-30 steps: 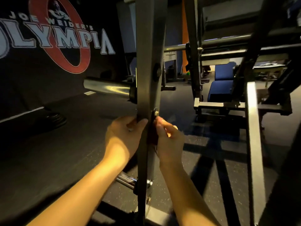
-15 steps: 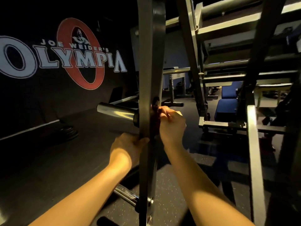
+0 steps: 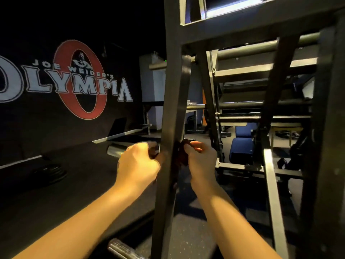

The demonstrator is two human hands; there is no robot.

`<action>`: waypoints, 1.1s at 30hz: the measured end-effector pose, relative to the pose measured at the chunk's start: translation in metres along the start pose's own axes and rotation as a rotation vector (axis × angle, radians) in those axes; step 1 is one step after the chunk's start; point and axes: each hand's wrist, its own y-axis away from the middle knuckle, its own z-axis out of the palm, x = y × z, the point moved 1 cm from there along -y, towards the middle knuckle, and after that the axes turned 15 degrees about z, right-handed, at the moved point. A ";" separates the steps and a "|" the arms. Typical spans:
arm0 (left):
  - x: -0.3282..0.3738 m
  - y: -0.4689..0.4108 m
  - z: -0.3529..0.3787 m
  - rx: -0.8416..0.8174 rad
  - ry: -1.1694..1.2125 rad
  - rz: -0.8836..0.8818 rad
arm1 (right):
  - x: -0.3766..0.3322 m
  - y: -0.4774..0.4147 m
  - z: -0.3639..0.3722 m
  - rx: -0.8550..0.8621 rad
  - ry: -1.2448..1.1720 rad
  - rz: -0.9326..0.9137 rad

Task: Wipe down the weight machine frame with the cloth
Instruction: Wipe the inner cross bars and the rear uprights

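Mostly hidden cloth (image 3: 183,156), right hand (image 3: 202,165) fingers clamping it, left hand (image 3: 138,165) grip unclear

Dark speckled floor (image 3: 188,238), weight plates (image 3: 49,173) left, machine frame (image 3: 171,109) standing

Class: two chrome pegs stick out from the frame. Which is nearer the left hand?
The upper peg, level with the left hand and partly hidden behind it. The lower peg sits far below, at the picture's bottom edge.
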 end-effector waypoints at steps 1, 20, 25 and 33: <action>0.007 -0.009 -0.003 0.037 0.069 0.055 | -0.007 0.004 0.002 -0.017 0.000 -0.024; 0.025 -0.075 -0.028 0.157 0.173 0.169 | -0.155 0.010 0.025 -0.066 0.187 -0.452; 0.067 -0.107 -0.040 0.348 0.446 0.270 | -0.186 0.020 0.013 -0.062 0.238 -0.472; 0.123 -0.142 -0.022 0.132 1.151 -0.034 | -0.223 0.033 -0.015 -0.117 0.437 -0.526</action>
